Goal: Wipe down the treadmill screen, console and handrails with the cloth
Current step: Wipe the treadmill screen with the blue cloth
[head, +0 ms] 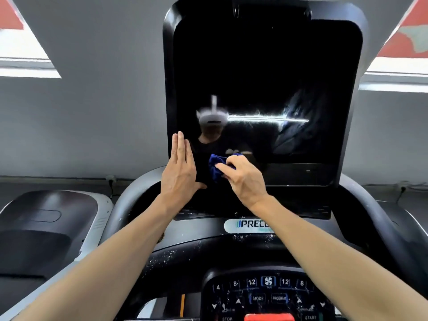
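Glossy black screen [266,66]; soft blue cloth [216,166]; speckled plastic console [196,256].

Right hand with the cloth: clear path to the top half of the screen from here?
Probably yes. The right hand grips the blue cloth low on the screen; nothing lies across the glass above it. The left hand rests flat at the left edge, aside.

- Screen [266,77]: large, black, glossy, unlit, upright above the console; smeared streak across its middle.
- Cloth [216,166]: dark blue, bunched, pressed on the screen near its lower left corner.
- Console [261,295]: black button panel below, speckled with white droplets.
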`<move>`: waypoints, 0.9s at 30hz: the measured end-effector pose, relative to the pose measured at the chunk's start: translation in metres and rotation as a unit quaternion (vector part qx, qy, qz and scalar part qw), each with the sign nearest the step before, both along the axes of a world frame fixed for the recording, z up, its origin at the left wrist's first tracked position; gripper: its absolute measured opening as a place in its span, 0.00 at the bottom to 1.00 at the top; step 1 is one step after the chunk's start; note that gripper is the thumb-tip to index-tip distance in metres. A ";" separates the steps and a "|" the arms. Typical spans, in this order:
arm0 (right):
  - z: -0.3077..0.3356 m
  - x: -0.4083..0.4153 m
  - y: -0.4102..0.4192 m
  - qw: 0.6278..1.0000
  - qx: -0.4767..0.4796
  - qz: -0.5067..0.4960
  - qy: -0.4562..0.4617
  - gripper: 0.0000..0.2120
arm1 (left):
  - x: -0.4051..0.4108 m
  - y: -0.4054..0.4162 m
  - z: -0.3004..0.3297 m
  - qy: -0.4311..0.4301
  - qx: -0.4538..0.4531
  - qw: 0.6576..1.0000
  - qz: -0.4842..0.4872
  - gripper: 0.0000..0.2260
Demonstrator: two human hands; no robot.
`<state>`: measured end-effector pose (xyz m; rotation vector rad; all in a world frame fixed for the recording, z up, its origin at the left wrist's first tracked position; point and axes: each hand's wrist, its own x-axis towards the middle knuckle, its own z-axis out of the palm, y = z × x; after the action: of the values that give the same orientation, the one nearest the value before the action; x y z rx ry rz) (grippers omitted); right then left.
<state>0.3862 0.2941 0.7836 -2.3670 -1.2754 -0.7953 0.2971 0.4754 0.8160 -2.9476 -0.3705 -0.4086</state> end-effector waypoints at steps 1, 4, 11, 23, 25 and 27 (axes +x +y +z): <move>0.002 0.004 -0.006 1.000 0.000 -0.004 0.007 0.14 | 0.000 0.001 -0.001 0.002 0.000 1.000 0.000 0.66; -0.008 0.002 -0.039 0.986 0.090 -0.120 0.078 0.17 | 0.000 0.001 -0.002 0.006 0.006 1.000 0.001 0.66; -0.032 -0.033 -0.014 0.996 0.029 -0.049 0.069 0.14 | 0.000 -0.001 -0.004 0.000 0.000 1.000 -0.002 0.65; -0.038 -0.028 -0.035 0.972 0.121 -0.173 0.102 0.17 | 0.006 -0.028 -0.001 0.051 0.062 0.983 -0.162 0.52; -0.037 -0.019 -0.056 0.948 0.182 -0.226 0.129 0.17 | 0.012 -0.037 -0.002 0.076 0.077 0.976 -0.191 0.53; -0.038 -0.019 -0.062 0.906 0.262 -0.287 0.168 0.18 | 0.017 -0.046 -0.005 0.089 0.088 0.973 -0.194 0.54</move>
<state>0.3668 0.2325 0.7455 -2.2769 -0.1683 -0.7174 0.3145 0.4290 0.8113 -2.8409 0.2574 -0.2021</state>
